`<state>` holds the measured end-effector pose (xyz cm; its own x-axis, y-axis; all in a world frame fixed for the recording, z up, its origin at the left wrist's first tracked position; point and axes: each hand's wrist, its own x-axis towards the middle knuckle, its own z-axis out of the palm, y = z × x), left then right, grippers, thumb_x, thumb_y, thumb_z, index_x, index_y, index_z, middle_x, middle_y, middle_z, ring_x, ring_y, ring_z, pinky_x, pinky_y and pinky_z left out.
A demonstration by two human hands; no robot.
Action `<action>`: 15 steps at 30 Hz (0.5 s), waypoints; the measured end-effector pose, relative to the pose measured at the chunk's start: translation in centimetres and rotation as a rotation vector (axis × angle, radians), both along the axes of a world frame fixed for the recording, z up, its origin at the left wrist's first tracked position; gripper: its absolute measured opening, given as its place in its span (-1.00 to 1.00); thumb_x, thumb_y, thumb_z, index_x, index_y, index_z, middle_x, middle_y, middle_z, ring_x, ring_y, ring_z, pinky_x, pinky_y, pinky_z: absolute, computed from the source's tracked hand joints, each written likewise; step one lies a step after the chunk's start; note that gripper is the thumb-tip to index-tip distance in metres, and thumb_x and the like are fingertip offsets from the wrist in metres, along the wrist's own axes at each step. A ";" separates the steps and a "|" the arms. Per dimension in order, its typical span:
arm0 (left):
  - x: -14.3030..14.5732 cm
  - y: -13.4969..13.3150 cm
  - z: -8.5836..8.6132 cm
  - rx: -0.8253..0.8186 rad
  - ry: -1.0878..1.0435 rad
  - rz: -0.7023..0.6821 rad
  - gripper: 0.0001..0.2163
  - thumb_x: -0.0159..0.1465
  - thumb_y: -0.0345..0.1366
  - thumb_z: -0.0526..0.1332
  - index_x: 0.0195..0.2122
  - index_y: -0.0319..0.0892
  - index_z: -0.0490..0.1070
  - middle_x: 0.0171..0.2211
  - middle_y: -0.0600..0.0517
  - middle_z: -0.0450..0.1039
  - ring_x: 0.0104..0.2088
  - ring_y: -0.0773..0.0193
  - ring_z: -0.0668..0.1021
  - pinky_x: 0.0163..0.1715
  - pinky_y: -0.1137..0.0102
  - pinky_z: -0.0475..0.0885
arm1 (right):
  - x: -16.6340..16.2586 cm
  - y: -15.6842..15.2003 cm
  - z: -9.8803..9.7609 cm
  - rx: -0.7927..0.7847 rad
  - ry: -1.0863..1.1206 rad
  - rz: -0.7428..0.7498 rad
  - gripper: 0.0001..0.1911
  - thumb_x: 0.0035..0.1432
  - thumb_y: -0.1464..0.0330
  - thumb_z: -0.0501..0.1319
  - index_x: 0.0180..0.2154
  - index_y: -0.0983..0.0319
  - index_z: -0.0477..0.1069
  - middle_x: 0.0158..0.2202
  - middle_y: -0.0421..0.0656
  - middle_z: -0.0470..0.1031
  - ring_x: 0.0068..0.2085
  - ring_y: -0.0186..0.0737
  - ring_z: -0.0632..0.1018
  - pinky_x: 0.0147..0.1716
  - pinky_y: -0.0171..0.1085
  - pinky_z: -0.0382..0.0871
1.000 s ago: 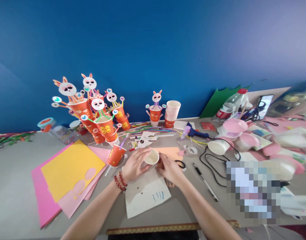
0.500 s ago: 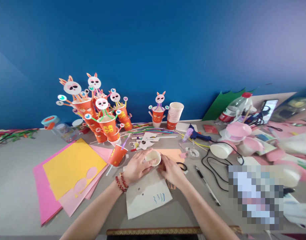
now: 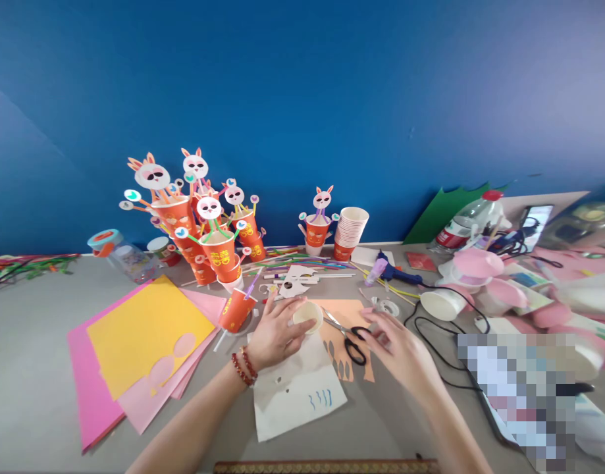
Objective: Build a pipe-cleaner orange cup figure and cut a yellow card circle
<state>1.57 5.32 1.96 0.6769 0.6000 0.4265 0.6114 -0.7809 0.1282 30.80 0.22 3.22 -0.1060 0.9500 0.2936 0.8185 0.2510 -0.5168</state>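
Observation:
My left hand [image 3: 278, 334], with red bead bracelets at the wrist, is closed around a white paper cup [image 3: 309, 317]. The cup's open rim faces up toward me, and it rests over a white sheet [image 3: 296, 415] marked with short blue strokes and small holes. Off to the right, my right hand [image 3: 392, 339] is apart from the cup, its fingers stretched out loosely. Its fingertips are beside the black handles of the scissors [image 3: 355, 352]; whether they touch cannot be made out. The scissors lie across a peach-coloured sheet [image 3: 344, 307] with leaf-shaped cut-outs.
Red cups with rabbit faces [image 3: 217, 253] stand at the back left. A cup stack [image 3: 350, 230], a blue glue gun [image 3: 394, 271] and clear tape [image 3: 385, 307] lie behind. Yellow paper [image 3: 149, 329] is left; a black cable [image 3: 430, 368] and pink-topped cups [image 3: 499, 296] are right.
My right hand has left the cup and moved right, to beside the scissors, which now show more fully. My left hand still holds the cup. The view has shifted slightly.

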 end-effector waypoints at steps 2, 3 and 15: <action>-0.1 -0.1 0.2 -0.013 0.003 -0.001 -0.65 0.31 -0.31 0.15 0.10 0.12 0.43 0.27 -0.11 0.27 0.26 0.00 0.30 0.28 -0.22 -0.14 | 2.4 -1.4 -1.0 0.025 -0.076 -0.137 -0.71 0.28 0.16 0.08 -0.09 0.17 0.41 -0.12 -0.06 0.58 -0.36 -0.17 0.62 -0.35 -0.24 0.50; -0.1 -0.1 0.3 -0.023 0.006 -0.006 -0.65 0.31 -0.30 0.15 0.10 0.11 0.43 0.28 -0.12 0.25 0.27 -0.01 0.30 0.28 -0.22 -0.14 | 3.5 -2.2 -1.7 0.050 -0.120 -0.212 -0.68 0.27 0.13 0.07 -0.13 0.19 0.42 -0.20 -0.05 0.59 -0.34 -0.12 0.62 -0.35 -0.21 0.50; -0.4 -0.2 0.4 -0.063 0.005 -0.027 -0.56 0.25 -0.40 0.15 0.13 0.10 0.39 0.33 -0.12 0.17 0.30 -0.01 0.24 0.28 -0.21 -0.13 | 7.7 -5.8 -6.1 -0.025 -0.220 -0.240 -0.55 0.24 0.20 0.00 0.09 0.22 0.35 -0.35 -0.08 0.58 -0.34 -0.04 0.63 -0.37 -0.18 0.50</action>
